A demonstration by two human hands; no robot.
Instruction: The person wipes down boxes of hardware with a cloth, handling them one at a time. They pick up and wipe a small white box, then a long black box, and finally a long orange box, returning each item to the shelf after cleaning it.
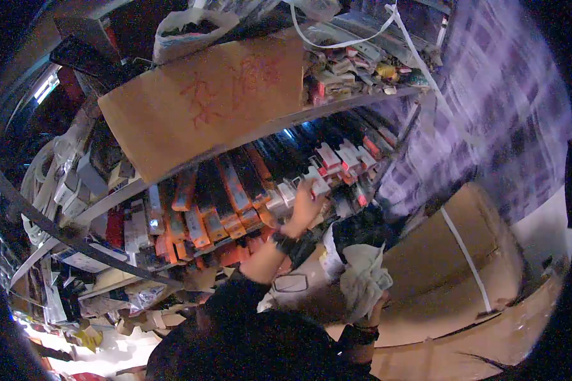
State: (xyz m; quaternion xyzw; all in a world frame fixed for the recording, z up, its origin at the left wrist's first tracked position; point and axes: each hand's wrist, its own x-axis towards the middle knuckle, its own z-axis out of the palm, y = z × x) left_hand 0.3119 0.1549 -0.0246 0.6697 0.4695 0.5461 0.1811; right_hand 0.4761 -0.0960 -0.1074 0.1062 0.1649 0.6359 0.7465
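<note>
Big red handwritten letters, like Chinese ones, are on the brown cardboard [152, 120] (they are too fuzzy to read for sure). The marks on the white and red boxes [328, 157] are too small to read.

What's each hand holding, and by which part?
The right hand appears to hold the whitish cloth or bag by its lower edge. The left hand is at the small boxes; any grip is unclear.

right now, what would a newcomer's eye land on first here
Probably the cardboard with red writing, upper left of centre, and the purple checked cloth hanging at right. Next, the orange boxes packed on the shelf below the cardboard, with the left hand at the paler boxes to their right.
</note>
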